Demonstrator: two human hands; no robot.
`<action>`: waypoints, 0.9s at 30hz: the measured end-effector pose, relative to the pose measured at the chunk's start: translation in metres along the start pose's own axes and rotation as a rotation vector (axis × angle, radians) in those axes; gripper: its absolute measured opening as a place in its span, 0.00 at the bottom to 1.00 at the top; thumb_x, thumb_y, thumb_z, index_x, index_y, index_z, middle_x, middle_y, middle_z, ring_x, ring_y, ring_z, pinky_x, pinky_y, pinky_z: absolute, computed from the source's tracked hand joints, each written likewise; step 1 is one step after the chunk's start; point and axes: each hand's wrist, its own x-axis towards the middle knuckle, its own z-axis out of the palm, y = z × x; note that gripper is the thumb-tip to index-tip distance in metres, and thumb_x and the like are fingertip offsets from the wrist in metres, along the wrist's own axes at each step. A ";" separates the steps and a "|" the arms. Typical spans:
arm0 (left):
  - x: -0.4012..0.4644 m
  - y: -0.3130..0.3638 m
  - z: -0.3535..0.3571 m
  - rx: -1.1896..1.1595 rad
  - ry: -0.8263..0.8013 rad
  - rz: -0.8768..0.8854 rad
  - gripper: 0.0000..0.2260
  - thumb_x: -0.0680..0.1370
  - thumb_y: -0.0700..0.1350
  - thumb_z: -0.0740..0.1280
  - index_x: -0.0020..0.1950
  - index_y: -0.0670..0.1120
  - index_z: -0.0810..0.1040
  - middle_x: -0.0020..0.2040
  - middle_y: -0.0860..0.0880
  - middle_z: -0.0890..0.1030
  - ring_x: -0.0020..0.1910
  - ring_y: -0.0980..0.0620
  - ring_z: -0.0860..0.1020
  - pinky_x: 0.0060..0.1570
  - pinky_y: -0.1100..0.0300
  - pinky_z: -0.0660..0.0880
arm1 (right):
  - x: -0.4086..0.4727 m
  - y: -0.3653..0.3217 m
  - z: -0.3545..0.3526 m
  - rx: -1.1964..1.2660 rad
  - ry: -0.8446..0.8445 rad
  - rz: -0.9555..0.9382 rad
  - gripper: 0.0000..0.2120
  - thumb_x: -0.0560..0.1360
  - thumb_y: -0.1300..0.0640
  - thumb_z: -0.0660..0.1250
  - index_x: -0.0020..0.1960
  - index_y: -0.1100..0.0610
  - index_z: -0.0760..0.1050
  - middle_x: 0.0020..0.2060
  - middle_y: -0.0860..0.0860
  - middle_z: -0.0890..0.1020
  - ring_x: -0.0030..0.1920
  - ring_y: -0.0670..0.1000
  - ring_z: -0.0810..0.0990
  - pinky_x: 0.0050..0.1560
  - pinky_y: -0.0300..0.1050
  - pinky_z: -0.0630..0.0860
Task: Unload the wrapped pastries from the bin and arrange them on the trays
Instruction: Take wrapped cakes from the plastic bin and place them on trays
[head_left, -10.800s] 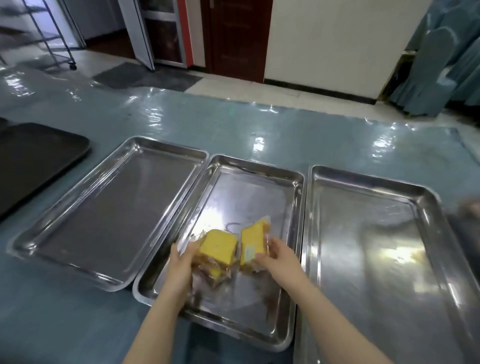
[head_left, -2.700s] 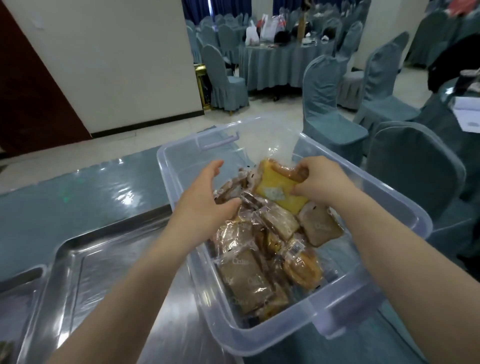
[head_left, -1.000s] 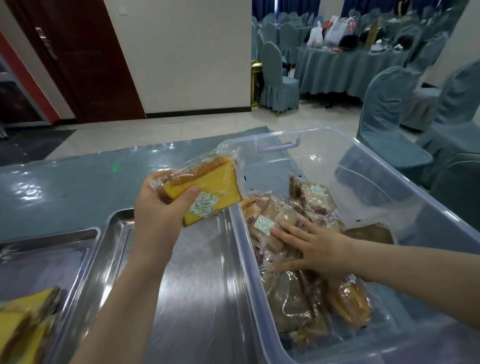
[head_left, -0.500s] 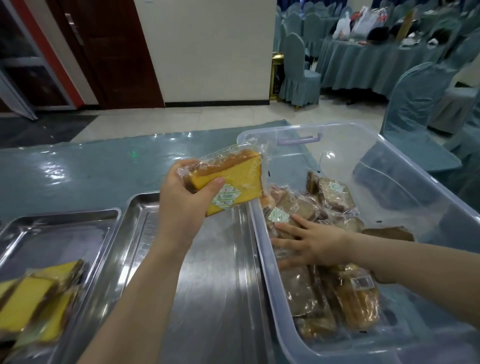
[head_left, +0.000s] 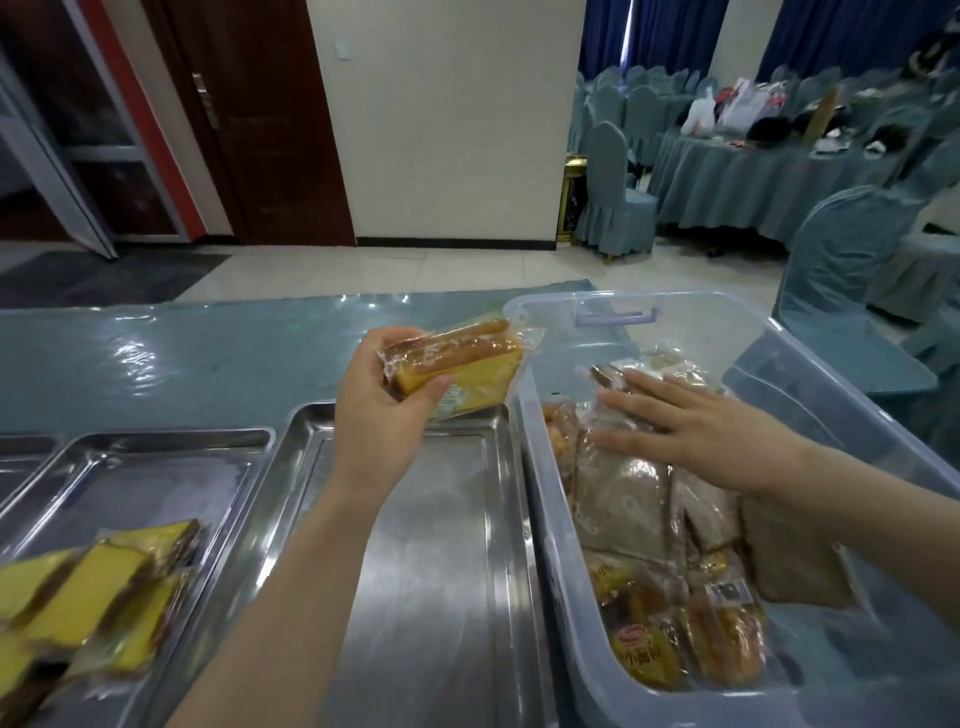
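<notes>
The left hand (head_left: 382, 415) grips one wrapped yellow cake slice (head_left: 457, 364) above the bare tray (head_left: 441, 571). The right hand (head_left: 696, 426), fingers spread flat, rests on wrapped pastries (head_left: 623, 488) in the clear bin (head_left: 550, 519) (too jumbled to count). Three yellow slices (head_left: 88, 597) lie on the next tray (head_left: 156, 462).

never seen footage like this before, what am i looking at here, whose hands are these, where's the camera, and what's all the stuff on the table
There is no machine here. A person wears a camera on the head, looking forward and down, so the two bare arms you see are their own. The left hand grips a wrapped yellow cake slice in the air above an empty steel tray. The right hand lies flat, fingers straight, on the wrapped pastries piled in a clear plastic bin beside that tray. Further left, another steel tray already holds several yellow slices. Everything sits on a table with a blue-grey cover. Behind are covered banquet chairs and a dark wooden door.
</notes>
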 end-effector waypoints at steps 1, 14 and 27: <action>0.000 0.002 -0.007 0.019 0.016 0.006 0.20 0.70 0.36 0.74 0.49 0.61 0.75 0.48 0.53 0.81 0.48 0.53 0.81 0.46 0.58 0.78 | 0.001 0.001 -0.008 0.008 0.017 0.020 0.46 0.59 0.72 0.76 0.71 0.48 0.67 0.70 0.58 0.69 0.69 0.65 0.65 0.60 0.65 0.69; -0.015 0.014 -0.083 0.060 0.132 -0.086 0.18 0.69 0.38 0.75 0.50 0.58 0.75 0.47 0.54 0.81 0.46 0.55 0.81 0.46 0.53 0.79 | 0.033 0.006 -0.099 -0.076 0.077 0.057 0.41 0.56 0.71 0.79 0.66 0.52 0.74 0.66 0.62 0.72 0.65 0.70 0.68 0.55 0.71 0.68; -0.040 0.023 -0.194 0.076 0.256 -0.059 0.17 0.70 0.37 0.74 0.46 0.59 0.74 0.40 0.56 0.81 0.37 0.64 0.79 0.32 0.72 0.72 | 0.158 -0.106 -0.119 0.173 0.203 0.133 0.40 0.68 0.63 0.75 0.72 0.40 0.62 0.73 0.54 0.64 0.73 0.62 0.59 0.57 0.68 0.70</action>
